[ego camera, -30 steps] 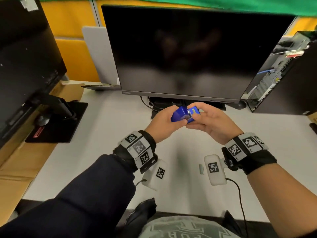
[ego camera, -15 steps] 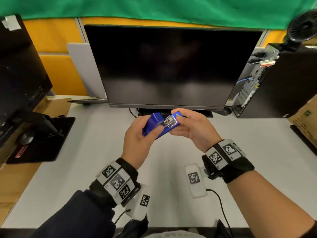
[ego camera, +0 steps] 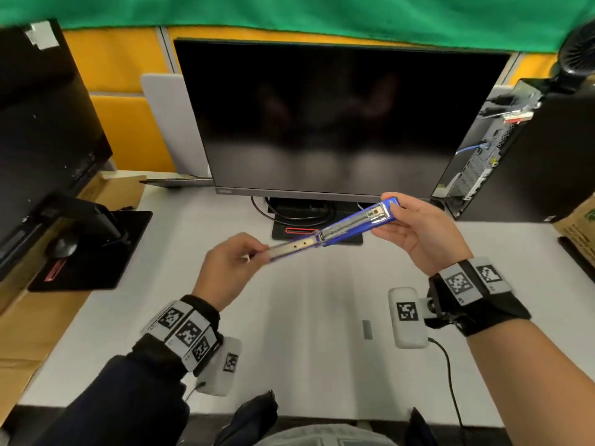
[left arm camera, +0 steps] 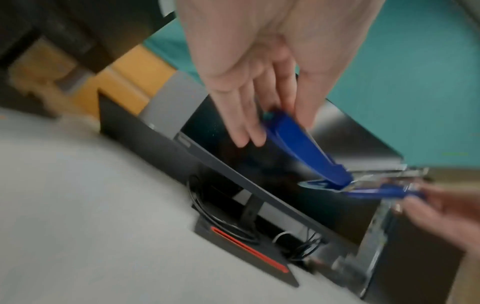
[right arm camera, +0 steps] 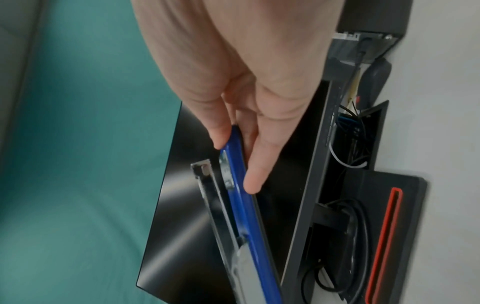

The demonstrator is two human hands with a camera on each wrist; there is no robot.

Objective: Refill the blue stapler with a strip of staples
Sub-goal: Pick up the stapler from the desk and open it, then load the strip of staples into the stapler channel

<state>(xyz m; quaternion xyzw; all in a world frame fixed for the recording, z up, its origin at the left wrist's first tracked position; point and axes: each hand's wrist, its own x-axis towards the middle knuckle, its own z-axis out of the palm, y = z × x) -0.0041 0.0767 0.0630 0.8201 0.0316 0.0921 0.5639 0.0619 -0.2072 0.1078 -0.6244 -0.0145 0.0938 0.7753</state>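
Observation:
The blue stapler [ego camera: 341,228] is swung open almost flat and held in the air above the white desk [ego camera: 306,300], in front of the monitor. My left hand [ego camera: 254,252] pinches the end of its cover [left arm camera: 298,144], whose silver inside faces up. My right hand [ego camera: 399,217] pinches the other end between thumb and fingers; in the right wrist view the blue base [right arm camera: 241,195] lies beside the open metal staple channel [right arm camera: 215,205]. A short grey strip of staples [ego camera: 367,329] lies on the desk below my right wrist, untouched.
A large dark monitor [ego camera: 338,117] stands behind the hands, its stand base [ego camera: 299,231] ringed by black cables. A computer tower [ego camera: 515,156] is at right, with a cardboard box [ego camera: 576,226] beside it. At left are a second monitor [ego camera: 42,117] and a mouse [ego camera: 62,246] on a black pad.
The stapler has gone from folded, held close between both hands, to swung open flat. My hands have moved apart, the left one to the left and toward me.

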